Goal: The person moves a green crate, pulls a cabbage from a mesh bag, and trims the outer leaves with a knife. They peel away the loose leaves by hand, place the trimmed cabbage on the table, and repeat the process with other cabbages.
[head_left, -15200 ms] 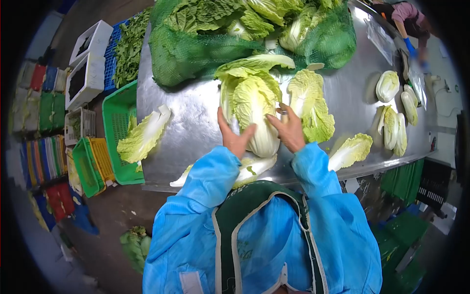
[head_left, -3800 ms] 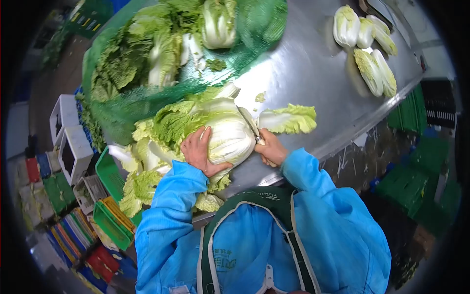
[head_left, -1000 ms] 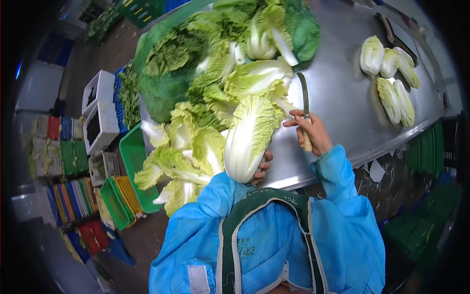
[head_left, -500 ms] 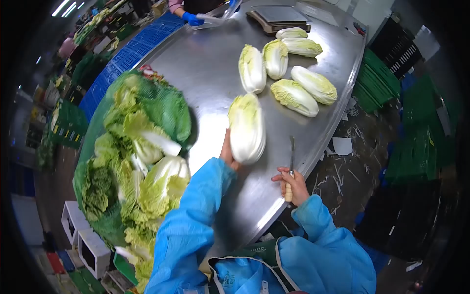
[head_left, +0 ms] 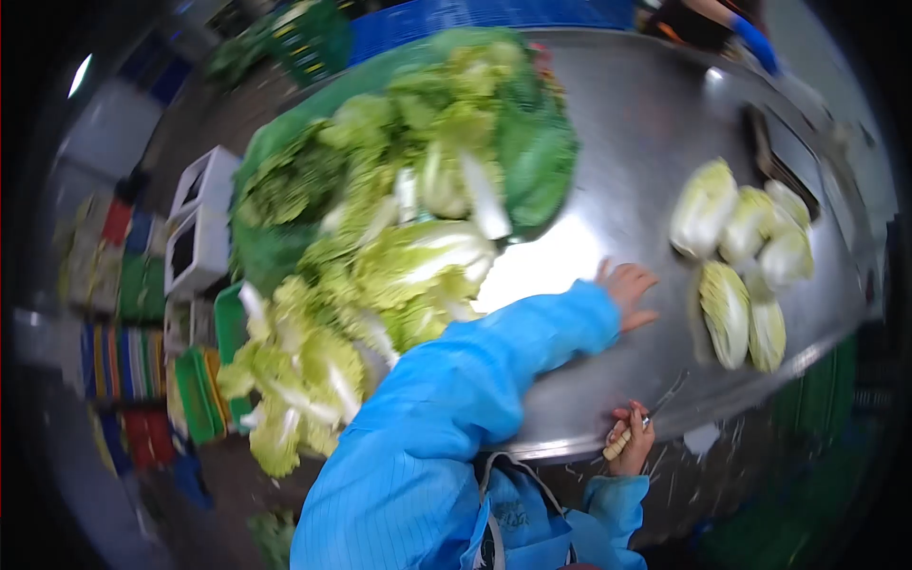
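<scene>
My left hand [head_left: 629, 296] is empty, its fingers spread just above or on the steel table. In my right hand [head_left: 635, 443], near the table's front edge, is a knife [head_left: 618, 445] with a pale handle, gripped with its thin blade pointing up and right. To the right of my left hand lie several trimmed napa cabbages [head_left: 704, 211], the closest a yellow-green one [head_left: 725, 315]. Left of my left sleeve, a leafy napa cabbage [head_left: 432, 255] rests among loose outer leaves [head_left: 304, 375] and a green mesh bag [head_left: 541, 171].
The steel table [head_left: 632, 123] has a raised rim. A scale-like device [head_left: 787, 152] stands at the far right, close to another person's blue-gloved arm [head_left: 755, 43]. White crates [head_left: 198, 252] and a green crate [head_left: 198, 394] sit at the left. Scraps litter the floor.
My view has swung left, so the leaf pile sits more central. My left hand has let go of the napa cabbage and is now empty. The right hand still holds the knife.
</scene>
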### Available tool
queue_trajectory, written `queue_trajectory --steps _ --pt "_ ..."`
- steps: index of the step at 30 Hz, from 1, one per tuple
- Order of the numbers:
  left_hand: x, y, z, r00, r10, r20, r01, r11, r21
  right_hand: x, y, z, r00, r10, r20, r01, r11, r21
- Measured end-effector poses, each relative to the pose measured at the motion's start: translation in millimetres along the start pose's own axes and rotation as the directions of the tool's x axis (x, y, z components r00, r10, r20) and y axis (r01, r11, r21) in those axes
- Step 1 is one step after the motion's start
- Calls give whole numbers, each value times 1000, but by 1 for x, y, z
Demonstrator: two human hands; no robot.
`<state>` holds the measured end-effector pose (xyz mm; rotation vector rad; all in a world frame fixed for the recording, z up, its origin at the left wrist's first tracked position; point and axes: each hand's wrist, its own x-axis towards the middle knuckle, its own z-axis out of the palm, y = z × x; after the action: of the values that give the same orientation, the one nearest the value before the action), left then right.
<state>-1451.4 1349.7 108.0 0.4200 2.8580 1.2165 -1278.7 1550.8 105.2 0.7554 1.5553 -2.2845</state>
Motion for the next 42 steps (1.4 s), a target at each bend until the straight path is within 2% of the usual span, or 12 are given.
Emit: queue_trajectory --steps 4,6,22,26,27,29,30,32,34,37,39,42 --pt "-185 -110 -79 891 -449 -72 414 735 537 18 2 47 985 11 173 16 988 -156" --pt "-282 -112 -126 764 -601 -236 638 647 417 28 7 79 968 12 249 45 974 -222" --pt "-705 -297 -261 745 -374 -552 664 497 559 -91 130 307 855 221 470 128 787 -604" --pt "-731 -328 -353 705 -616 -353 697 509 504 -122 146 338 866 213 453 168 728 -665" --pt "-727 -318 -381 648 -687 -327 713 399 576 -127 148 343 878 181 443 180 733 -656" --pt "-754 -396 -393 239 -737 -632 934 352 -57 -128 141 366 902 151 404 161 750 -641" --pt "-758 -396 -412 393 -548 -738 917 182 354 -131 132 376 913 163 375 127 759 -639" --pt "-720 -374 -449 175 -485 -857 983 46 175 -115 128 390 910 145 389 133 787 -603" --pt "-665 -364 -469 294 -169 -941 823 544 160 -94 122 405 864 186 467 96 851 -516" --pt "-529 -284 -447 509 -176 -843 290 957 -25 -52 122 447 872 -9 489 177 938 -299" --pt "-450 -235 -410 770 -169 -615 104 985 -141 -13 115 474 876 -107 470 239 944 -230" --pt "-343 -217 -355 876 -131 -465 -55 930 -364 44 102 487 901 -225 370 330 910 -250"
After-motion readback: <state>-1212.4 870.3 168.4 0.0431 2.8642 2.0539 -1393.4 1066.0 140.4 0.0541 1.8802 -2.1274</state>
